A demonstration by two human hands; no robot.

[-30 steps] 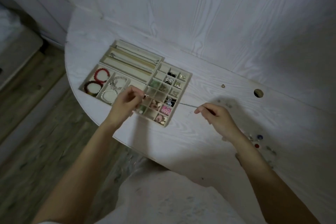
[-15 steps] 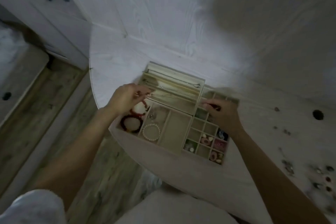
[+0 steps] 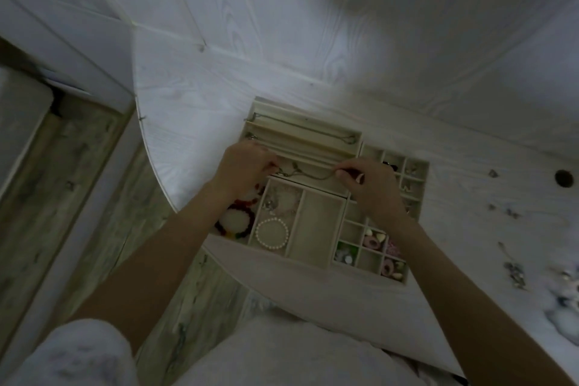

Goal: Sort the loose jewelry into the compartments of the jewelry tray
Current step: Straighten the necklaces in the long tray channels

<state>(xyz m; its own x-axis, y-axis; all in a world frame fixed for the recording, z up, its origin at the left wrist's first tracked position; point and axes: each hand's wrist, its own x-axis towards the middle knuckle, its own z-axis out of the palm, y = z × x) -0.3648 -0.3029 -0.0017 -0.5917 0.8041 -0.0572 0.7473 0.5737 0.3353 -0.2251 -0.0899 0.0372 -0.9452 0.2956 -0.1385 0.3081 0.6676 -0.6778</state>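
While both hands [image 3: 308, 175] pinch a chain [image 3: 308, 173], the tray [image 3: 316, 229] sits on a white table [image 3: 194, 97] (wood-plank floor [image 3: 94, 185] beside).

Both hands now sit over the tray's long slots. The chain [image 3: 308, 173], earlier stretched taut beside the tray, sags between left hand [image 3: 242, 166] and right hand [image 3: 371, 185].

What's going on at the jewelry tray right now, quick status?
Left hand and right hand each pinch an end of the thin chain. Chain slack over a long slot of the jewelry tray. Nothing blocking.
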